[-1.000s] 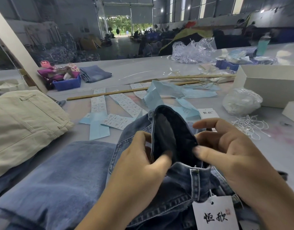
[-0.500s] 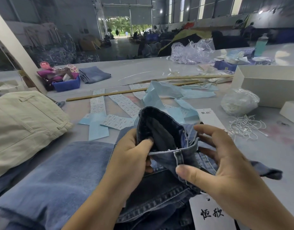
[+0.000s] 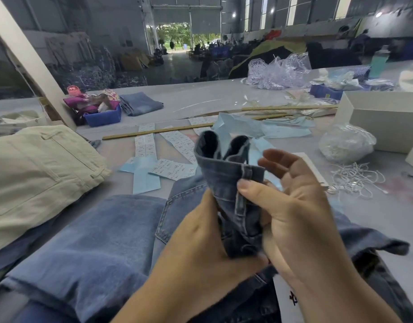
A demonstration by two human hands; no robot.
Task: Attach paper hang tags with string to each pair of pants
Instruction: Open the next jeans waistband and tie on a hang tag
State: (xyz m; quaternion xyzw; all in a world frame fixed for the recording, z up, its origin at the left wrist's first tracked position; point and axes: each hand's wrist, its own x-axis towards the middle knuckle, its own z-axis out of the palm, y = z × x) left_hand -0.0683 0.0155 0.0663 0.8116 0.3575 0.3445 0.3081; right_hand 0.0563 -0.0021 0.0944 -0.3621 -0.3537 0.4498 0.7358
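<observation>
1. Spreading across the near half of the table (image 3: 224, 96), one pair of blue jeans (image 3: 89, 241) is laid flat so its waist can be reached; one cream pair (image 3: 37, 169) is stacked at the left, one folded denim piece (image 3: 140, 103) farther back.
2. One bunched waistband section (image 3: 226, 183) is raised upright between two hands, apparently to expose a belt loop for stringing.
3. The fabric is gripped from below by the left hand (image 3: 201, 238); it is pinched by the thumb of the right hand (image 3: 291, 206), the other fingers (image 3: 273, 157) being left loosely spread.
4. One hang tag (image 3: 286, 299) is seen at the bottom edge, partly hidden under the right forearm.
5. Loose strings (image 3: 357, 178), too tangled to be counted, are kept within reach at the right.
</observation>
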